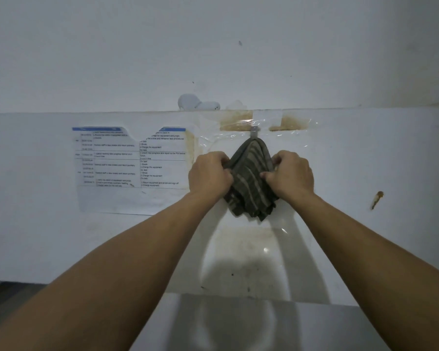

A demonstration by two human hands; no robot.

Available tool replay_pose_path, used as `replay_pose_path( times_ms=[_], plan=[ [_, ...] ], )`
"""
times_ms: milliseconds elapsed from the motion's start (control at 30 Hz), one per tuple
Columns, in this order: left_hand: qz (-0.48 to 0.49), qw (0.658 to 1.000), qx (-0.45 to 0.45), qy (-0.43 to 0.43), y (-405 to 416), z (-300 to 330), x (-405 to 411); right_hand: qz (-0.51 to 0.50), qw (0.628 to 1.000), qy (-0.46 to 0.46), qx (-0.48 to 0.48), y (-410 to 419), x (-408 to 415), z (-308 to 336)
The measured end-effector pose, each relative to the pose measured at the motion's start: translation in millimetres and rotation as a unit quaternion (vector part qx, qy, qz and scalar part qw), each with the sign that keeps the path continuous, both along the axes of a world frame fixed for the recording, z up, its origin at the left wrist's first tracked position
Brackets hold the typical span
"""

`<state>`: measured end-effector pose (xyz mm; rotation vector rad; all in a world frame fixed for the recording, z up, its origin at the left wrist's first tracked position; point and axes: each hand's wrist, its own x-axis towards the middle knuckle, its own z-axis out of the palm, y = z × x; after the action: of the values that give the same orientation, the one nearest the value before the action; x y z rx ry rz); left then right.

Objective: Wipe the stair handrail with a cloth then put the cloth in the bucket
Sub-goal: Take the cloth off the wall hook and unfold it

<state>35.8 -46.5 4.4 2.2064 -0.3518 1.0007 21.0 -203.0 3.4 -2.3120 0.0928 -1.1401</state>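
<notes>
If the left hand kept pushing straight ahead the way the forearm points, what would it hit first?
The left hand already grips the striped cloth hanging from the hook. Pushed further, it would likely meet the white wall behind; the gap is unclear.

- Dark olive woven cloth with pale stripes (250, 178): soft textile, matt, creased and bunched.
- Small grey hook (254, 131), far centre: looks like metal, dull sheen.
- White printed paper schedule sheet (132, 158), left: flat, matt, blue header band.
- Clear plastic film (241, 124), far centre: glossy, wrinkled, brown-stained beneath.
- White painted wall (365, 59): matt, smooth, a few dark specks.
- White panel below the cloth (246, 262), near centre: smooth, faintly glossy, smudged with grime.
</notes>
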Motion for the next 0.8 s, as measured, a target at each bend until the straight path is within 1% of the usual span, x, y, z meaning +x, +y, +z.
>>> replay_pose_path(
  times_ms=[100,167,267,367,467,600,700,800],
  plan=[
    [-0.008,0.997,-0.078,0.004,4,8,-4,0.035,0.998,-0.004,0.051,-5,-4,9],
    [-0.007,0.993,-0.12,-0.014,10,17,-8,0.044,0.996,-0.023,0.074,-8,-7,15],
    [-0.005,0.989,-0.146,-0.035,27,30,-17,0.063,0.993,-0.069,0.072,-7,-13,25],
    [0.004,0.99,-0.133,-0.046,52,37,-30,0.11,0.989,-0.086,0.046,1,-23,34],
    [0.019,0.993,-0.109,-0.05,82,33,-47,0.179,0.982,-0.061,0.025,15,-30,40],
    [0.065,0.993,-0.078,-0.057,133,16,-73,0.296,0.955,0.012,0.006,50,-30,41],
    [0.1,0.992,-0.076,-0.025,178,-1,-99,0.362,0.929,0.064,-0.025,91,-31,33],
    [0.145,0.986,-0.083,0.007,229,-19,-127,0.413,0.904,0.094,-0.053,142,-31,16]
  ],
)
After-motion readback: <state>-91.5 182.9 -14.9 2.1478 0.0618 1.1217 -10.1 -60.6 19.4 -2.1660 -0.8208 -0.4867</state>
